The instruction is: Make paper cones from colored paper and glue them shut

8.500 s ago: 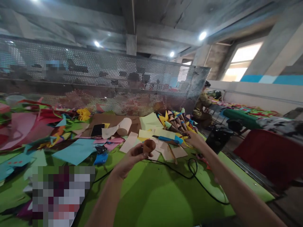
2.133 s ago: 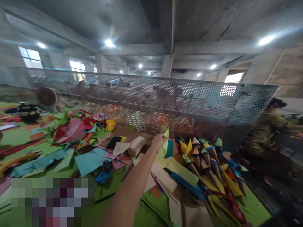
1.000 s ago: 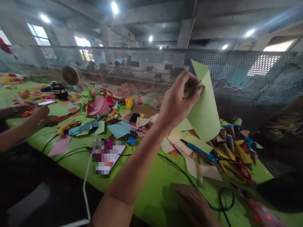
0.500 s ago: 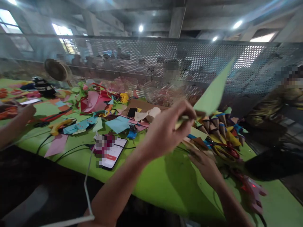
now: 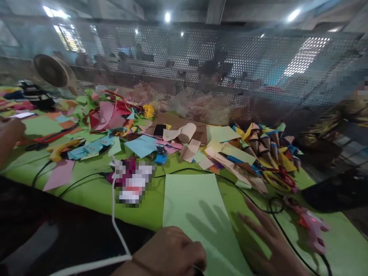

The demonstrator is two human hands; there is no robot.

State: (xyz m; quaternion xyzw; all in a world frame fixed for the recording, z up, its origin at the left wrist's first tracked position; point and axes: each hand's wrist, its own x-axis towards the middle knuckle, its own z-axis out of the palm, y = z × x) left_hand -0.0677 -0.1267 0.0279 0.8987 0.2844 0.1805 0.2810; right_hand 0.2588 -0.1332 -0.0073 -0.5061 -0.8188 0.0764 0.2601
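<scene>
A light green paper sheet lies flat on the green table in front of me. My left hand is closed over the sheet's left side near the bottom of the view. Its fingertips are hidden, so what they grip cannot be made out. To the right, my right hand hovers by the sheet's right edge, fingers spread and holding nothing. The hand's shadow falls across the paper.
A phone and a white cable are left of the sheet. A black cord runs behind it to a pink glue gun. Paper cones, scissors and paper scraps lie farther back. Another person's hand is at far left.
The green sheet, raised in my left hand before, now lies on the table. My left hand has come down toward me; my right hand has moved off the scraps, nearer me.
</scene>
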